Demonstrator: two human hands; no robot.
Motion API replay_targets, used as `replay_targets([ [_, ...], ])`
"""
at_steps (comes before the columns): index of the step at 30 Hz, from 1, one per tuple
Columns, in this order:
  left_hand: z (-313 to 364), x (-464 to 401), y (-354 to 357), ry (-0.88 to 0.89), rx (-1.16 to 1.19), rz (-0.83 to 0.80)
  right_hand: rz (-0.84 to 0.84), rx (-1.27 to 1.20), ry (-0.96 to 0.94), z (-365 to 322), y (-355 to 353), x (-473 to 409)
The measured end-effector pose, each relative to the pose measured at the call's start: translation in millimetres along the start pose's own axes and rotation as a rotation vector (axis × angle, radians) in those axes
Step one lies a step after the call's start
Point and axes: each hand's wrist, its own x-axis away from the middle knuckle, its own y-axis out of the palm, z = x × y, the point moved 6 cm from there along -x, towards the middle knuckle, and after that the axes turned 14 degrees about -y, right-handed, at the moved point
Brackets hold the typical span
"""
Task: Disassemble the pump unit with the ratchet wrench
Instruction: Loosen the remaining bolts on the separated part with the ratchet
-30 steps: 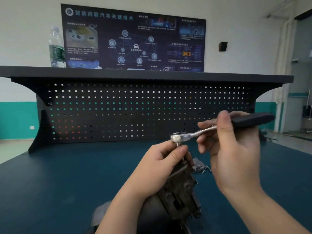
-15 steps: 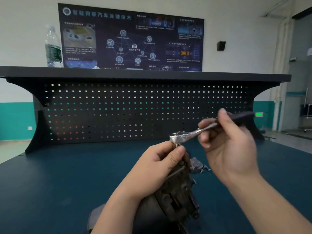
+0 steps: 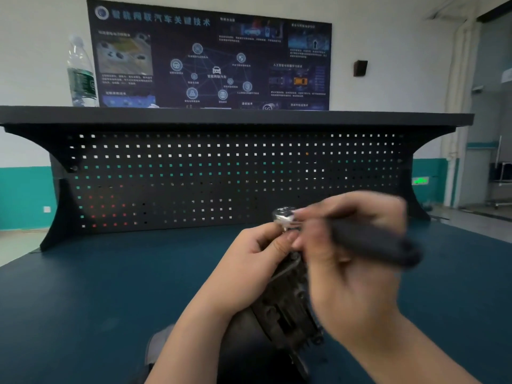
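With your left hand (image 3: 257,256) gripping the pump unit (image 3: 279,309) and your right hand (image 3: 352,253) apparently wrapped round the blurred ratchet wrench (image 3: 368,242), swing it in short, square strokes.

A dark blue workbench top (image 3: 97,300) fills the lower frame, backed by a black pegboard (image 3: 194,178) under a shelf (image 3: 235,117). Above centre, a dark poster (image 3: 210,56) hangs on a white wall (image 3: 388,51) with a teal lower band (image 3: 25,195).

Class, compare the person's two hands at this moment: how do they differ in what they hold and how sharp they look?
The left hand grips the top of the pump unit; the right hand grips the ratchet wrench handle. The left looks sharp, the right blurred. Both meet at the wrench head.
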Motion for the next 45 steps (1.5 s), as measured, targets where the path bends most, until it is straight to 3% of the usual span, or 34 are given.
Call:
replay_targets([
  [2,0.3,0.9,1.3,0.009,-0.04,0.003,-0.117,0.073,-0.111,-8.2,5.3,5.0],
  [4,4.6,3.8,0.7,0.014,0.005,-0.018,-0.043,0.002,-0.044,-3.4,-1.2,1.2],
  [10,6.5,8.5,2.0,-0.05,0.075,-0.064,0.339,-0.387,0.495,49.2,-17.8,-4.6],
  [15,2.7,8.1,2.0,-0.084,0.161,-0.051,0.343,-0.681,1.031,98.2,5.1,0.9],
  [18,2.7,7.9,2.5,-0.064,0.15,-0.04,0.335,-0.76,1.181,106.0,15.1,9.2],
  [20,4.2,7.6,2.3,-0.061,0.152,-0.035,0.359,-0.656,1.13,102.9,11.5,10.5],
  [24,4.7,6.1,0.5,-0.052,0.146,-0.014,0.353,-0.373,0.648,61.1,-10.3,-2.7],
  [28,-0.4,1.7,-0.1,-0.073,0.173,-0.034,-0.067,-0.083,0.102,-9.0,0.5,1.2],
  [30,-3.1,0.7,-1.0,-0.108,0.17,-0.048,-0.215,0.019,-0.021,-21.9,6.5,9.2],
  [31,-2.0,1.3,-1.5,-0.091,0.146,-0.045,-0.211,0.01,-0.013,-20.6,4.7,9.7],
  [33,1.6,4.4,-0.6,-0.037,0.128,-0.051,-0.038,-0.099,0.164,-2.5,-8.3,4.1],
  [36,0.8,7.7,0.9,-0.045,0.104,-0.057,0.285,-0.331,0.61,47.2,-25.9,1.7],
  [41,1.6,8.4,1.7,-0.075,0.209,-0.063,0.299,-0.686,1.083,95.9,-4.5,7.6],
  [45,3.3,7.7,1.5,-0.064,0.179,-0.042,0.296,-0.783,1.214,105.7,13.1,19.1],
])
